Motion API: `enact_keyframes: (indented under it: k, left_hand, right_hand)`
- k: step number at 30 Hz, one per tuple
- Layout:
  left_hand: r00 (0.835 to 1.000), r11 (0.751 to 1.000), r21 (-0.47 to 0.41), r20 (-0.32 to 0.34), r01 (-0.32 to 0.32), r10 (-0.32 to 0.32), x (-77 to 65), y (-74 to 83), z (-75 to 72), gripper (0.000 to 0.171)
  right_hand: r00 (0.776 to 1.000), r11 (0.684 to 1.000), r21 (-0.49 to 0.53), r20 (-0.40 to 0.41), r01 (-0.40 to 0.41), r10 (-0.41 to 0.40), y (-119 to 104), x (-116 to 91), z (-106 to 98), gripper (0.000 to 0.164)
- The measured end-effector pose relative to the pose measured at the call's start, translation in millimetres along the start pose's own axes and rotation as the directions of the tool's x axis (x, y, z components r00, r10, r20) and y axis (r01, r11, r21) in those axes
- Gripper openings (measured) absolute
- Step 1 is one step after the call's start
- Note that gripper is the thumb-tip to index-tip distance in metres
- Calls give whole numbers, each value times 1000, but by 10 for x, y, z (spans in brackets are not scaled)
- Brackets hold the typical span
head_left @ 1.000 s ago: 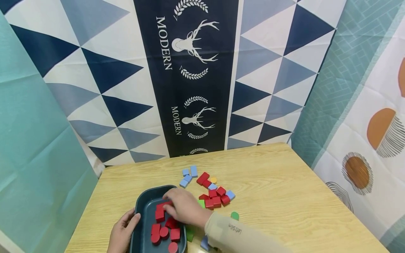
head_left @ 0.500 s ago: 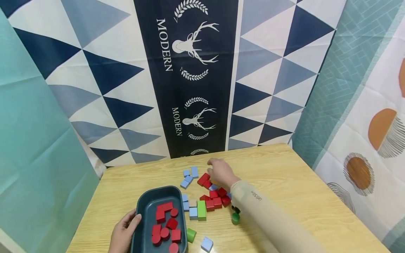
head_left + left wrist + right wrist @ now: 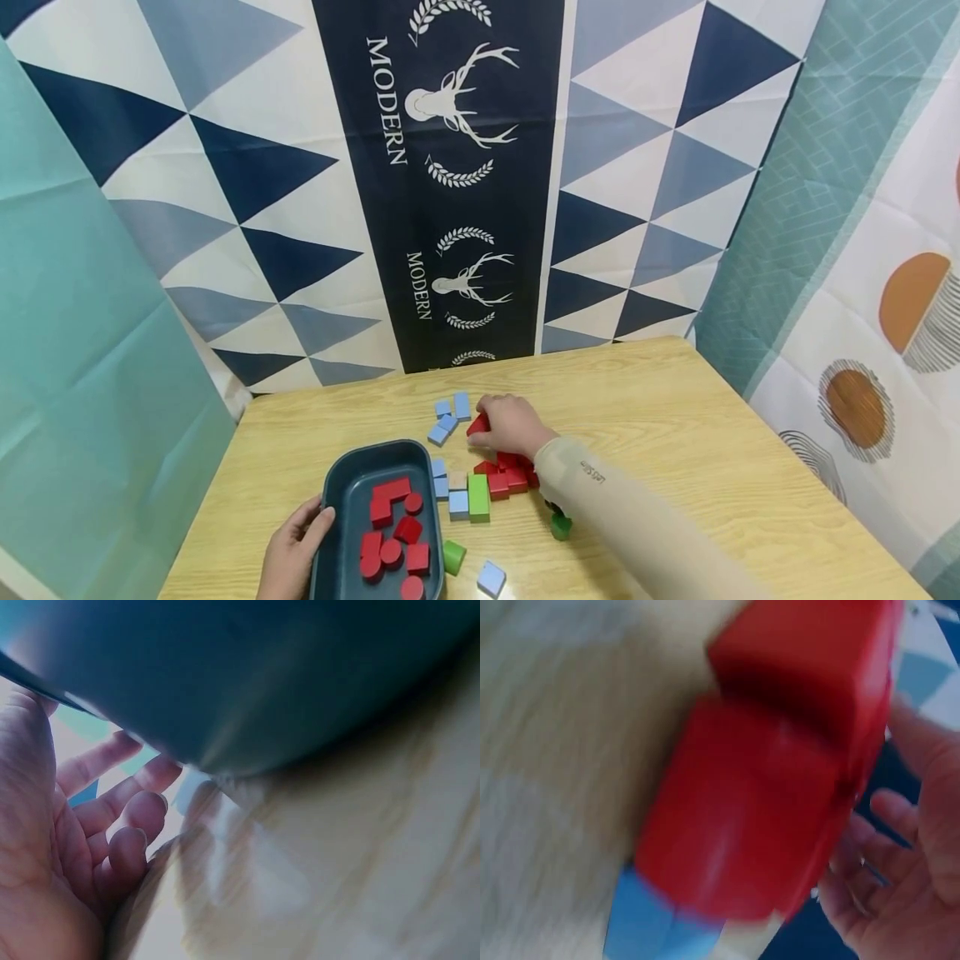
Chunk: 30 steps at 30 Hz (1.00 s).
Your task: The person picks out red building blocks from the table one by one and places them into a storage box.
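My left hand [image 3: 294, 546] grips the left rim of a dark teal tray [image 3: 324, 510], thumb at the rim and fingers against the outside wall. In the left wrist view the tray's underside [image 3: 247, 682] fills the top. Several red building blocks [image 3: 417, 558], cubes and cylinders among them, lie in the tray. Farther back, my right hand [image 3: 513, 425] has its thumb and fingers around a red block [image 3: 477, 425], partly hidden by the hand. Red blocks [image 3: 742, 810] loom large and blurred in the right wrist view, in front of the curled fingers.
Blue blocks [image 3: 462, 407] lie left of the right hand. More red blocks [image 3: 498, 485], a light green block [image 3: 478, 498] and further blue blocks are beside the tray. A green cylinder [image 3: 453, 557] and a blue cube [image 3: 491, 578] lie nearer. A dark green cylinder [image 3: 560, 526] sits by the right sleeve.
My right hand has left the tray, travelled over the table to the back blocks, and come down around a red block. A small red cylinder now shows in the tray. The left hand stays put.
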<state>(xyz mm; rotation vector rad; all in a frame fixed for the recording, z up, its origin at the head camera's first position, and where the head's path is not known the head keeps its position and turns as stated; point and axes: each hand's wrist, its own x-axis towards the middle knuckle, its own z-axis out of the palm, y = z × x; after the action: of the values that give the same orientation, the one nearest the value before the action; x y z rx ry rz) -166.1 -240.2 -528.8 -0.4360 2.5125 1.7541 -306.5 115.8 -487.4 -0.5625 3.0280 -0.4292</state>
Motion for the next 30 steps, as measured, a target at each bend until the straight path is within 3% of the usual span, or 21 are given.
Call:
enact_keyframes:
  k: [6, 9, 14, 17, 19, 21, 25, 27, 30]
  left_hand:
    - [1000, 999, -35, 1, -3, 3, -14, 0, 21, 72]
    - [1000, 999, -48, 2, -14, 15, -14, 6, 32, 69]
    - [1000, 999, -35, 3, -16, 16, -15, 9, 28, 69]
    - [1000, 1000, -30, 4, -8, 8, -17, 10, 11, 71]
    - [1000, 1000, -31, 0, -6, 6, -17, 10, 2, 72]
    - [1000, 1000, -28, 0, -12, 12, -15, 9, 0, 71]
    - [999, 999, -7, -24, -32, 32, -14, 6, 13, 67]
    - [998, 999, 8, -36, -44, 45, -16, 5, 17, 65]
    - [997, 998, 20, -46, -56, 57, -25, 8, 20, 62]
  right_hand:
    - [999, 977, -214, -49, 13, -24, -160, -27, 86, 36]
    - [999, 972, -236, -50, 5, -17, -171, -32, 73, 31]
    - [993, 1000, -16, -119, -13, 11, -272, -27, -87, 31]
    - [983, 989, 126, -175, 71, -48, -555, -58, -238, 30]
    - [970, 966, 171, -180, 193, -162, -816, -121, -292, 31]
    - [938, 922, 192, -157, 336, -309, -1087, -222, -279, 32]
    - [827, 806, 191, -60, 560, -559, -1520, -450, -56, 35]
    - [777, 761, 202, 3, 616, -630, -1649, -540, 98, 36]
    - [723, 721, 218, 88, 657, -685, -1742, -634, 302, 35]
